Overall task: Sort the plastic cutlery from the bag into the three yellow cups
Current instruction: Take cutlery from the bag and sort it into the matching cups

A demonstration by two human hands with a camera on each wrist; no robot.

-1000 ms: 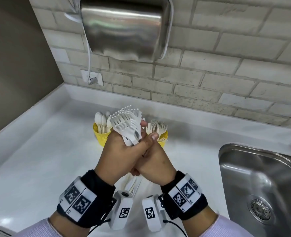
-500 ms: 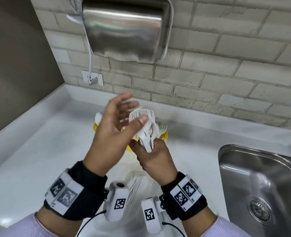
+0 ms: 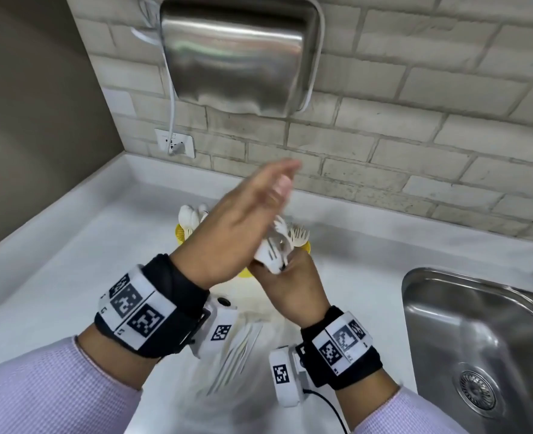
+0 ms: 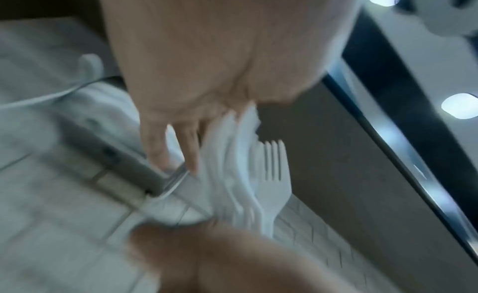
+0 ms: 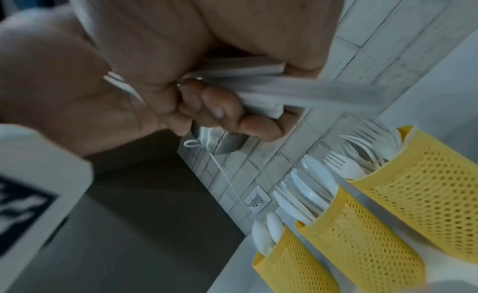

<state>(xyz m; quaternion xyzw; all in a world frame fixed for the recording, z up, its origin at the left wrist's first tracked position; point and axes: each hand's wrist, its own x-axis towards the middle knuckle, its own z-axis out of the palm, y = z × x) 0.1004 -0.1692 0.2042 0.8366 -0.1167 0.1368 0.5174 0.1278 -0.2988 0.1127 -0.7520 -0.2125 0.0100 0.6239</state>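
Observation:
My right hand (image 3: 282,272) grips a bundle of white plastic forks (image 3: 276,245) by the handles, tines up, above the counter. In the right wrist view its fingers (image 5: 232,110) curl round the handles. My left hand (image 3: 277,189) is open, with straight fingers lying across the fork heads (image 4: 258,185); it is blurred. Three yellow mesh cups stand at the wall: one with spoons (image 5: 292,262), a middle one with knives (image 5: 362,236), one with forks (image 5: 426,195). In the head view my hands hide most of the cups (image 3: 180,234). The clear bag of cutlery (image 3: 237,349) lies below my wrists.
A steel sink (image 3: 478,339) fills the right side of the white counter (image 3: 71,277). A steel hand dryer (image 3: 240,54) hangs on the brick wall above the cups, its cord plugged into an outlet (image 3: 174,142). A dark wall closes the left side.
My left hand let go of the fork bundle, opened and swung up and right across the fork heads. My right hand kept hold of the bundle.

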